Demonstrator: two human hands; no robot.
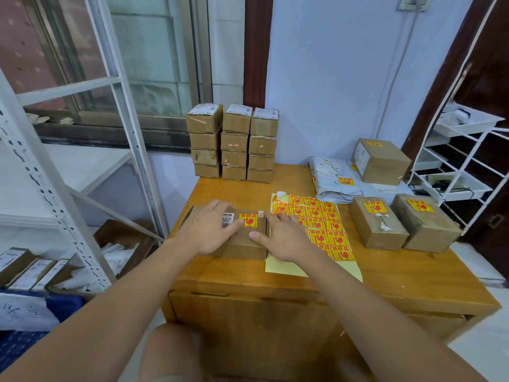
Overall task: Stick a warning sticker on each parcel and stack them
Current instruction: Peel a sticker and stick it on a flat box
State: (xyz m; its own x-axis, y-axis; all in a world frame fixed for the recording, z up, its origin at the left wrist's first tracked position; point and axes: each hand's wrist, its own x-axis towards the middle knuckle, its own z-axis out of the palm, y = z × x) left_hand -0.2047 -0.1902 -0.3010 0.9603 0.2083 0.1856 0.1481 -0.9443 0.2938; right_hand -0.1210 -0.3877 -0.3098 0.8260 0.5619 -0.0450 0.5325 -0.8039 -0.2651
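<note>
While both hands lie flat on it, the parcel (245, 238) sits near the front left of the wooden counter (303, 282), a low brown cardboard box with a barcode label and a yellow warning sticker (248, 220) printed in red on its top. The left hand (210, 230) covers the box's left half, fingers straight and loosely spread, the thumb tip touching the sticker's left edge. The right hand (283, 238) rests on the box's right edge, fingers straight and slightly apart, partly over the sticker sheet (319, 224) just beside the box. Two stickered boxes (377, 224) stand side by side at the right, and three stacks of unstickered boxes (234, 142) line the far edge.
</note>
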